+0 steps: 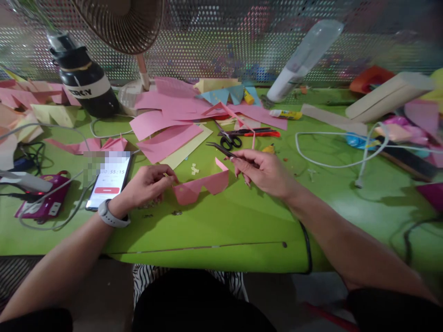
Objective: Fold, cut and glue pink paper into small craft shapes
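Pink paper glasses point(201, 188) stand on the green table in front of me, one side piece folded back at the right. My left hand point(149, 184) is closed on their left end, fingers curled at the paper edge. Dark tweezers with a bent tip point(218, 148) are pinched in my right hand point(260, 169), pointing left above the glasses' right end. Just behind the glasses lie small pale paper scraps point(195, 169). Black-handled scissors point(230, 140) rest beyond the tweezers, beside a red-and-black cutter point(262, 133).
Pink paper sheets point(169, 140) are heaped at the back, near a fan point(121, 23) and a dark bottle point(88, 85). A phone point(111, 177) lies by my left wrist, left of it a purple power strip point(44, 198). A white cable point(321, 163) loops at right, below a glue tube point(285, 115).
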{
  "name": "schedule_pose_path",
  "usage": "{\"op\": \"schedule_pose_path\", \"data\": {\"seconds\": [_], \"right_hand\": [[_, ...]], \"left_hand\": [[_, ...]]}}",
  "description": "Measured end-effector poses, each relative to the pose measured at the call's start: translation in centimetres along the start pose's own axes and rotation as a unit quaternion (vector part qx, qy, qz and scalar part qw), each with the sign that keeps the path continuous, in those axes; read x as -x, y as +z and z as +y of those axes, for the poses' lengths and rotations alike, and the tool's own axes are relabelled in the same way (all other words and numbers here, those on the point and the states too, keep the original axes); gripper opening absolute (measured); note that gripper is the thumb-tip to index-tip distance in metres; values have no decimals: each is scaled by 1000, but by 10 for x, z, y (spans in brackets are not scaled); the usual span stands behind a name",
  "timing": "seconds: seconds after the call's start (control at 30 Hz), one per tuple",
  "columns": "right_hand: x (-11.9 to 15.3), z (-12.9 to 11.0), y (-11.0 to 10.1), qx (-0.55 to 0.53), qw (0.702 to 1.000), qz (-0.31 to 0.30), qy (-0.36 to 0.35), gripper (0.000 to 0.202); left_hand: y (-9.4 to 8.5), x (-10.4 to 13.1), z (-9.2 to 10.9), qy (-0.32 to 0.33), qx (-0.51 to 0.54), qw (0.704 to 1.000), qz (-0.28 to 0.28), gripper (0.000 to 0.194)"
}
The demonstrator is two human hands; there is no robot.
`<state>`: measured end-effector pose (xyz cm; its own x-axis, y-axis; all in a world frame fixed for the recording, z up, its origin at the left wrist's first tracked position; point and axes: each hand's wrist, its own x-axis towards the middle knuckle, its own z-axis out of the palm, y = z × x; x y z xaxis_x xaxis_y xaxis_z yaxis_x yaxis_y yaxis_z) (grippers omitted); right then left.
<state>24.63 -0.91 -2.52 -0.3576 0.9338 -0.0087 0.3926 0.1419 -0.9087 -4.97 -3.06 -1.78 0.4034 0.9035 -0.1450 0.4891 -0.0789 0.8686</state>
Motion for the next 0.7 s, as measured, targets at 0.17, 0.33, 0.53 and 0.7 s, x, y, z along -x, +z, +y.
{"op": "schedule_pose_path", "data": {"seconds": [0.17,0.33,0.53,0.7], "right_hand": [[-4,0,-9,109,994,18,-13,38],[-8,4,-12,291,954,64,-42,33],[-11,19,-3,435,895,91,-29,40],[-16,21,6,449,886,85,-80,43]], "left_hand": [[3,0,-5,36,10,993,116,16],[1,2,-8,65,-6,985,160,21],[-3,8,5,172,-144,973,50,35],[3,7,-1,147,-270,950,-59,55]]}}
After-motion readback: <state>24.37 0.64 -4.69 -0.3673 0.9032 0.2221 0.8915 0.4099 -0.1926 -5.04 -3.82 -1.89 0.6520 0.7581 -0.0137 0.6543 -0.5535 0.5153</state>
